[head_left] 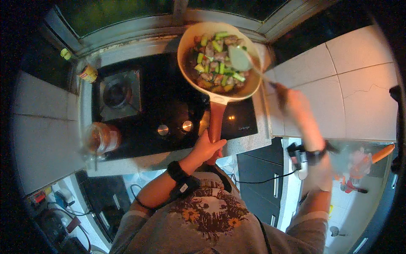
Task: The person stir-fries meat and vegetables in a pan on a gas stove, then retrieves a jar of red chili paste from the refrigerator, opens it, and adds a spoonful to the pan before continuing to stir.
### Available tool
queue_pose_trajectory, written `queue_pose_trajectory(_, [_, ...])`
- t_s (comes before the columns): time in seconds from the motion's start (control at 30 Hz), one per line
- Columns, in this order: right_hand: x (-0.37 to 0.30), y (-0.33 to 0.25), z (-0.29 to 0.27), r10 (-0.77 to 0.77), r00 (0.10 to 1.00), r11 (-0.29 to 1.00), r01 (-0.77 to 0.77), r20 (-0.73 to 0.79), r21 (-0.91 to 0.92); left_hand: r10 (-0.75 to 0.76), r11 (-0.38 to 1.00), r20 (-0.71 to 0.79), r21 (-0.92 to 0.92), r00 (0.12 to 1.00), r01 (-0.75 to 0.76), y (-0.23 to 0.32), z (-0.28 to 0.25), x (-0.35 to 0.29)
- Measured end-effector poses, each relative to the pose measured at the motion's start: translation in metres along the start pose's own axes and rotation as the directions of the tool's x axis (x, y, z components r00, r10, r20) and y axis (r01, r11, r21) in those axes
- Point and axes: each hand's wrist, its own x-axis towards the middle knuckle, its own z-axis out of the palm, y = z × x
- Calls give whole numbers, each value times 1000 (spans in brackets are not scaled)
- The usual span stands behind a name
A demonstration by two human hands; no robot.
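Observation:
A cream-coloured frying pan sits over the right side of the stove, filled with browned meat pieces and chopped green stalks. My left hand is wrapped round the pan's reddish-brown handle. Just right of the pan, my right hand, blurred by motion, grips the handle of a spatula. The spatula's pale green head rests among the food at the right half of the pan. Each wrist wears a dark band with a small device.
The black glass stove has a bare left burner and two knobs. A jar stands at its front left, and a small yellow can at the back left. A tiled wall rises on the right. Cables hang from both wrists.

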Motion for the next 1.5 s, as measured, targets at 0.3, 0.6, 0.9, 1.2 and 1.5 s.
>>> queue_pose_trajectory(0.3, [135,39,-55,135,947,988,-150,291,29,-87,995,12,43,996,86,24,-15,-12])
queue_pose_trajectory(0.6, [197,72,36,-41,911,795,-219,411,565,-138,989,37,59,990,136,30,-22,-13])
queue_pose_trajectory(0.9, [120,30,43,-458,830,841,521,-319,148,-112,993,21,47,993,111,29,-20,-15])
queue_pose_trajectory(1.2, [-21,37,6,-420,887,907,418,-194,-53,-103,994,-54,16,993,104,14,-10,-9])
queue_pose_trajectory(1.5, [-57,13,-39,-210,976,962,218,63,-165,-74,997,0,-29,997,74,2,-4,-3])
